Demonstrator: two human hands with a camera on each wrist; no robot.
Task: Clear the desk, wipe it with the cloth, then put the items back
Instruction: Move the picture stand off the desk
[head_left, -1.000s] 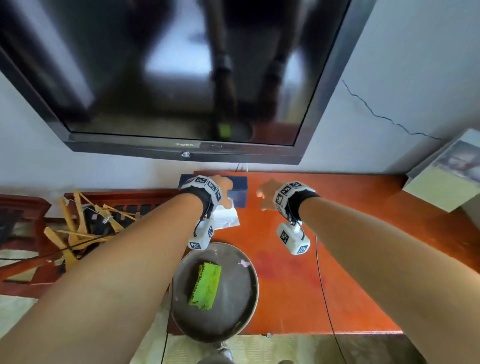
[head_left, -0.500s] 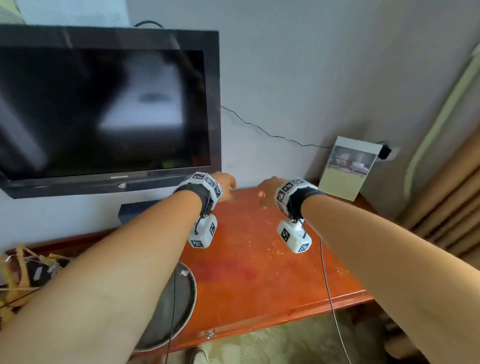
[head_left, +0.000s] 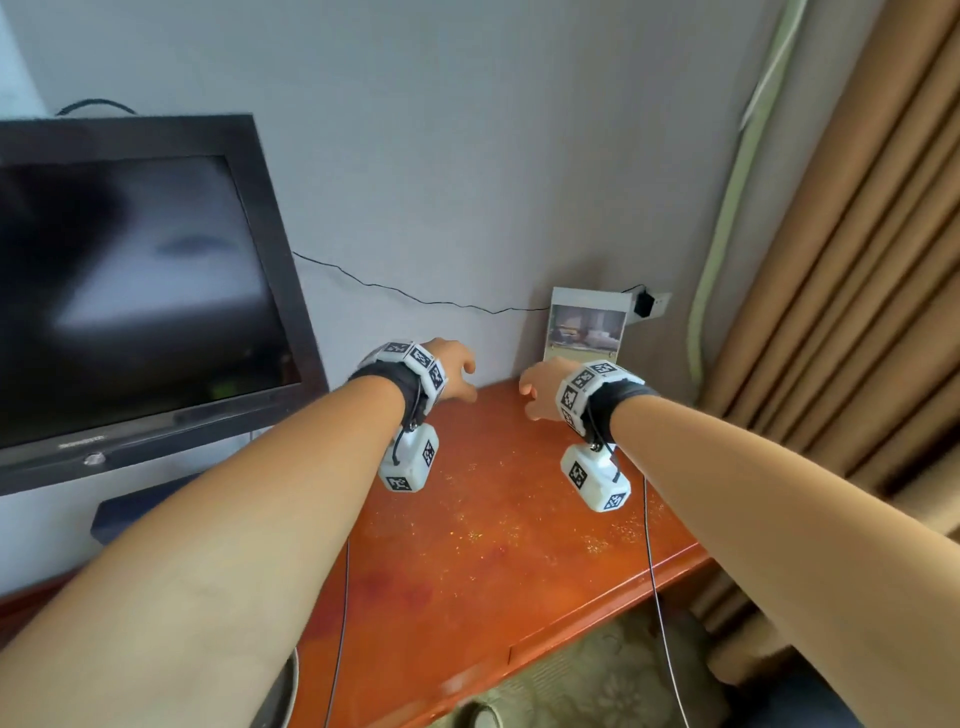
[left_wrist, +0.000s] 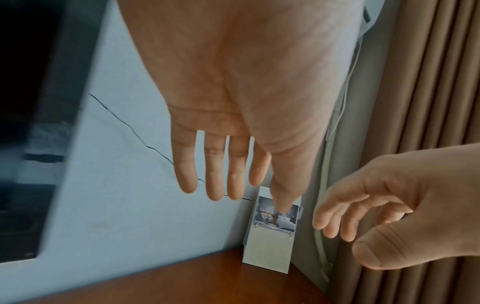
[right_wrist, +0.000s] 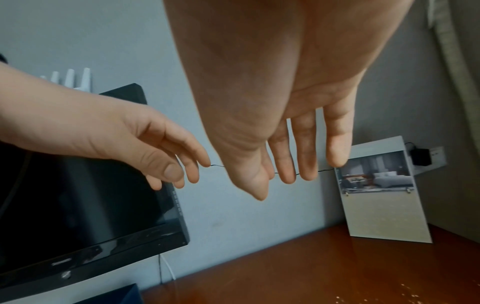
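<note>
A white picture card (head_left: 586, 330) leans upright against the wall at the far right corner of the orange-brown desk (head_left: 493, 545); it also shows as the picture card (left_wrist: 272, 234) and the picture card (right_wrist: 381, 191). My left hand (head_left: 452, 374) hovers over the desk's back edge, fingers straight and empty, as the left hand (left_wrist: 223, 164) shows. My right hand (head_left: 540, 389) hangs beside it just short of the card, fingers straight and spread, holding nothing, seen as the right hand (right_wrist: 293, 160). Fine glittery specks dot the desk top.
A black TV (head_left: 130, 312) hangs on the wall at left, with a dark blue box (head_left: 135, 512) under it. A thin black cable (head_left: 415, 296) runs along the wall to a plug (head_left: 644, 304). Brown curtains (head_left: 857, 260) close off the right side. A grey round pan rim (head_left: 283, 696) shows at bottom left.
The view has swung from the blue box and pan at left toward the desk's right corner. Both empty hands have moved right and forward, nearer the picture card.
</note>
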